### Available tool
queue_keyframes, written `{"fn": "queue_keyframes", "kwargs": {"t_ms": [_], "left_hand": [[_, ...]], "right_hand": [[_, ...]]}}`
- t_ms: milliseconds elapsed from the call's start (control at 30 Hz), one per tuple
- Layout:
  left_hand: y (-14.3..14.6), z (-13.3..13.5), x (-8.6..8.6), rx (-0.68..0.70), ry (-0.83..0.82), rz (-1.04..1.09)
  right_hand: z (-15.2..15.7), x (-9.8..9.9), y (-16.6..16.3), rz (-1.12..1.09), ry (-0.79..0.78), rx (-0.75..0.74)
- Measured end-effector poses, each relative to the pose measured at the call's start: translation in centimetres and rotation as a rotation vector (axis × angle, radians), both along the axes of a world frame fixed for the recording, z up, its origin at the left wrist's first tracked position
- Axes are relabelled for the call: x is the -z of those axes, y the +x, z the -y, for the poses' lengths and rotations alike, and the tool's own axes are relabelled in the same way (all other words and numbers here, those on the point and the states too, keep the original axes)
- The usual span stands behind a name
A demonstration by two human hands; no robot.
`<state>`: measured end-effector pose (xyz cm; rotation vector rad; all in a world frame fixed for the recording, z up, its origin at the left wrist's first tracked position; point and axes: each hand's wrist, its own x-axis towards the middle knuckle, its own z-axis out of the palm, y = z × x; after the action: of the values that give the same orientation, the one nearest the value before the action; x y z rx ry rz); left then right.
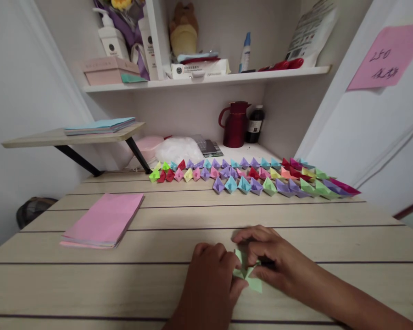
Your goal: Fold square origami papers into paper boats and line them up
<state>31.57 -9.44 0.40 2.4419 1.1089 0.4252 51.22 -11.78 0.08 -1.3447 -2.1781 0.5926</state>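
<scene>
Between my two hands, low over the front of the table, is a partly folded piece of light green paper (pixel 254 283). My left hand (pixel 213 275) pinches its left side, thumb and fingers closed on the edge. From the right, my right hand (pixel 273 256) grips the upper and right part, with thumb and fingertips bent around a fold. The fingers hide much of the paper, so its full shape does not show. Farther back stand rows of small folded paper boats (pixel 244 184) in many colours.
A stack of pink paper (pixel 105 220) lies on the table's left. Behind it, a small raised shelf (pixel 37 137) carries blue-topped paper (pixel 101 124). A dark red jug (pixel 237 123) and a dark bottle (pixel 255 124) stand at the back beneath a white shelf (pixel 261 76).
</scene>
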Motion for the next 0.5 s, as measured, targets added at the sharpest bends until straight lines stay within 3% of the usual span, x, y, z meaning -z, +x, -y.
{"fn": "queue_keyframes", "kwargs": {"t_ms": [200,500], "left_hand": [[0.2,0.0,0.6,-0.036,0.028,0.093],[0.4,-0.5,0.7,-0.113,-0.036,0.176]], "right_hand": [[0.5,-1.1,-0.6,0.040,-0.051,0.083],[0.0,-0.6,0.5,0.085,-0.046,0.081]]}}
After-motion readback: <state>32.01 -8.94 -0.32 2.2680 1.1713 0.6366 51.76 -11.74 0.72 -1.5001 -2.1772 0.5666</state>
